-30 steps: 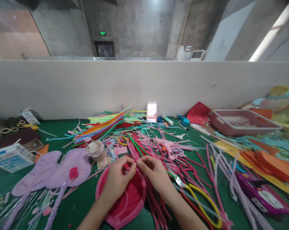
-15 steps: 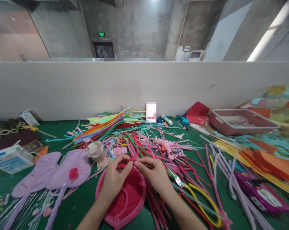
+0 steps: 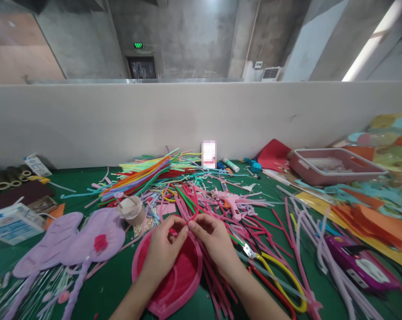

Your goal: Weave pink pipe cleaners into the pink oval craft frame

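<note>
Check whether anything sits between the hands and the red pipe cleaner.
Nothing visible does: the left hand and right hand both pinch the red pipe cleaner directly, just above the pink heart piece.

The bench (image 3: pixel 97 284) is green. The pipe cleaner (image 3: pixel 194 209) is red, the heart piece (image 3: pixel 177 280) pink. The butterfly piece (image 3: pixel 70 240) is lilac.

One left hand (image 3: pixel 162 251), one right hand (image 3: pixel 216 242), one tray (image 3: pixel 334 175) — pipe cleaners (image 3: pixel 144 175) uncountable.
</note>
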Available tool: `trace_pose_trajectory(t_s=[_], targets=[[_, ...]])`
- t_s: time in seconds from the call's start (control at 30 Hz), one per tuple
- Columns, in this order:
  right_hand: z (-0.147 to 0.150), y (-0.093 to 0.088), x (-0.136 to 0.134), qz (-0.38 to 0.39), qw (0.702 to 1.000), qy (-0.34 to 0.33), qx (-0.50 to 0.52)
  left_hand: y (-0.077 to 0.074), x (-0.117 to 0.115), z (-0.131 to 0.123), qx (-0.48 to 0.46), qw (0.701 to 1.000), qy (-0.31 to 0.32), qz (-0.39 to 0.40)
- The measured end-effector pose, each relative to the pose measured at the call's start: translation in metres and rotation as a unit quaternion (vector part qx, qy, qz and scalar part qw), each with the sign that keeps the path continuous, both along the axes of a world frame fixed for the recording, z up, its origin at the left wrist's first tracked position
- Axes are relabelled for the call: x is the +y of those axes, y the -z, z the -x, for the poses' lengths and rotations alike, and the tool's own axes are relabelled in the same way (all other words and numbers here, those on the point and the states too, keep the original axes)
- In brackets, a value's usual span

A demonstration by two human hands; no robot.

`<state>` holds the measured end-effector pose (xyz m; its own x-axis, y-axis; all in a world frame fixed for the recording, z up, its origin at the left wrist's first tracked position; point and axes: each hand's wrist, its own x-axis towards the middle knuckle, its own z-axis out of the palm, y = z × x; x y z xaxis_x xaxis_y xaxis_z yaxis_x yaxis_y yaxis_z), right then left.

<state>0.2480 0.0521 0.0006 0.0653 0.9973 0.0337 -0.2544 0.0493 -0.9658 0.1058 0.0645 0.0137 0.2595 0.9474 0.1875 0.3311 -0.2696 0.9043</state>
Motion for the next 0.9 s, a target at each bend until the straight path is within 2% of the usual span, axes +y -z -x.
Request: trace_pose_trajectory(t_s=[0.27,0.4,0.53,0.67,0.9], targets=[[0.003,0.003,-0.002,-0.009,0.999,0.003,-0.050,-0.001,-0.005,0.001,0.063,0.994,-0.007,-0.088],[0.004,0.005,-0.003,-0.017,0.998,0.014,-0.062,0.003,-0.006,0.002,0.126,0.972,-0.020,-0.198],[0.004,0.005,-0.002,-0.013,1.000,0.019,-0.014,0.007,-0.003,0.006,0.152,0.949,-0.016,-0.275],[0.003,0.001,-0.001,-0.006,0.999,0.004,0.036,0.006,0.001,0.008,0.155,0.948,-0.017,-0.276],[-0.003,-0.006,-0.002,0.002,0.999,-0.037,-0.011,-0.001,0.004,0.012,0.181,0.952,0.018,-0.246]])
